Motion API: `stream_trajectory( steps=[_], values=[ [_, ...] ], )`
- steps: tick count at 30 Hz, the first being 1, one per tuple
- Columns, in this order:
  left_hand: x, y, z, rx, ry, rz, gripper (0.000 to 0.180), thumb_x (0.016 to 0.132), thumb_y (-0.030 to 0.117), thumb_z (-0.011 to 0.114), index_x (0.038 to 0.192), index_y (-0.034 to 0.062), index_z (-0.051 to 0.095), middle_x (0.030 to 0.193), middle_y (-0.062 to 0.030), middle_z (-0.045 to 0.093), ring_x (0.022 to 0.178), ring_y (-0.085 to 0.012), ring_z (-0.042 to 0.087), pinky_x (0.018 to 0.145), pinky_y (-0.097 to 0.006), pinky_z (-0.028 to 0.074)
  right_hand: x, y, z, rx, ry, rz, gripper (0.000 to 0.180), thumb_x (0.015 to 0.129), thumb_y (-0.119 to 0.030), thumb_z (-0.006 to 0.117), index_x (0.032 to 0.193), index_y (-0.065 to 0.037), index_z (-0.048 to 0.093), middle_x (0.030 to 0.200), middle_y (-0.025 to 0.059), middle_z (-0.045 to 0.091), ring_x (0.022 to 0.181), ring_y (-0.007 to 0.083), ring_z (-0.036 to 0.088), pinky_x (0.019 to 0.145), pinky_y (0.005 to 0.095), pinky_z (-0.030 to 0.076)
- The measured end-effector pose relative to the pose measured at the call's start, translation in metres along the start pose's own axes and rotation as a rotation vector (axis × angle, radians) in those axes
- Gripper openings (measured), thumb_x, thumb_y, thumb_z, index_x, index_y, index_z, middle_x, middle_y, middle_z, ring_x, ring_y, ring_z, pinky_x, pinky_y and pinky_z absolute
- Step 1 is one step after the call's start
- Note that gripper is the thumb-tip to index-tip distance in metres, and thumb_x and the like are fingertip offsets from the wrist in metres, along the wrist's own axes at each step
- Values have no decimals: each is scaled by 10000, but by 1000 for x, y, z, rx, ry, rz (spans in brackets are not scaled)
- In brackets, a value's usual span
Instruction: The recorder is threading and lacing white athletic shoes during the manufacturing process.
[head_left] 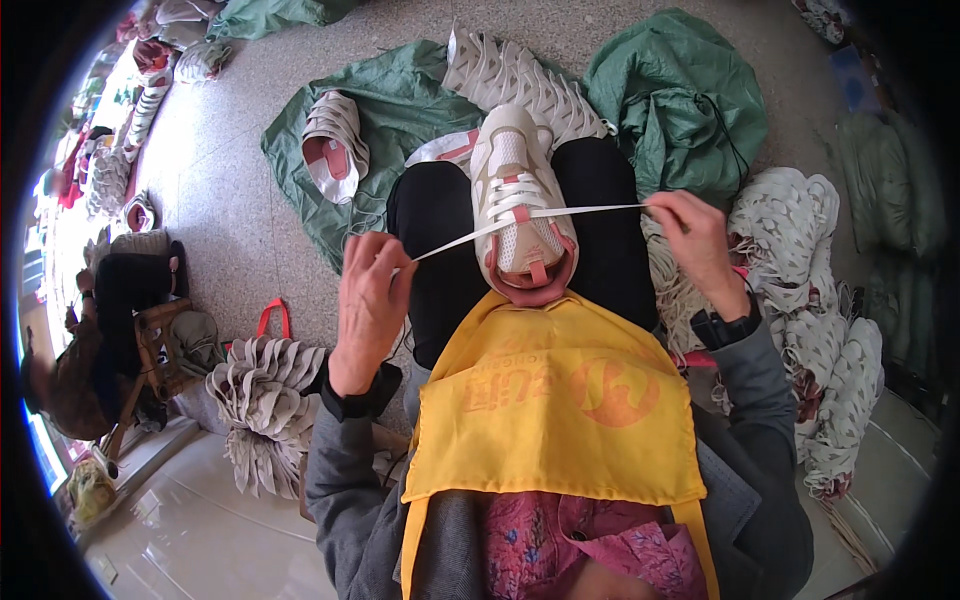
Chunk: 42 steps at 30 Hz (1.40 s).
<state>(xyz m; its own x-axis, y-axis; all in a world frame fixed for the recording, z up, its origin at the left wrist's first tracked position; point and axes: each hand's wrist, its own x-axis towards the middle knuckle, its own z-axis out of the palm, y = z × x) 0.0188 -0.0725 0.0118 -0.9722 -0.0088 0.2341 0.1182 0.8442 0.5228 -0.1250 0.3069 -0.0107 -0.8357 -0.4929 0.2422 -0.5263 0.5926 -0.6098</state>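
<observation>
A white and beige shoe upper [515, 165] with a pink collar rests between my knees, toe pointing away from me. White shoelace [585, 210] is threaded through its eyelets, and both ends are stretched out sideways. My left hand [372, 290] pinches one end to the left of the shoe. On the other side, my right hand [692, 235] pinches the opposite end, slightly higher. Both lengths look taut and meet at the pink loop on the tongue. A yellow apron [550, 400] covers my lap just below the heel.
Nested shoe uppers [525, 85] lie beyond my knees, by green sacks [675, 100]. One loose upper [335, 145] sits on green sheeting. More stacks [790, 240] crowd my right, and a grey stack [265, 385] stands at my left. Another person [110, 310] sits far left.
</observation>
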Motion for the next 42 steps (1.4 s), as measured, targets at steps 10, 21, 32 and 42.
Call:
stream_trajectory(
  steps=[10,21,32,42],
  values=[
    [-59,-95,-59,226,50,-316,122,880,-29,638,885,-2,519,801,-150,571,732,-354,574,664,-436,455,-42,110,-66,109,153,515,151,981,-84,658,1086,-16,744,836,22,712,615,54,575,560,224,470],
    [-115,-190,-112,158,162,-574,127,940,73,658,895,6,559,708,-55,535,649,-110,480,615,-297,429,-60,190,-107,27,165,542,172,990,-85,644,1117,-25,743,810,11,696,638,67,622,576,226,516],
    [-85,-177,-129,129,1,-553,157,937,75,674,879,-9,554,709,-73,534,648,-124,474,612,-306,428,-40,184,-99,3,-124,637,133,972,-119,659,932,4,688,731,34,672,574,92,627,513,247,518],
    [55,-115,-166,338,466,-249,133,996,142,623,992,20,675,749,-79,661,676,-100,578,631,-296,477,88,94,-108,677,-41,423,159,992,-125,667,1082,4,688,932,85,708,764,111,689,683,260,580]
  ],
)
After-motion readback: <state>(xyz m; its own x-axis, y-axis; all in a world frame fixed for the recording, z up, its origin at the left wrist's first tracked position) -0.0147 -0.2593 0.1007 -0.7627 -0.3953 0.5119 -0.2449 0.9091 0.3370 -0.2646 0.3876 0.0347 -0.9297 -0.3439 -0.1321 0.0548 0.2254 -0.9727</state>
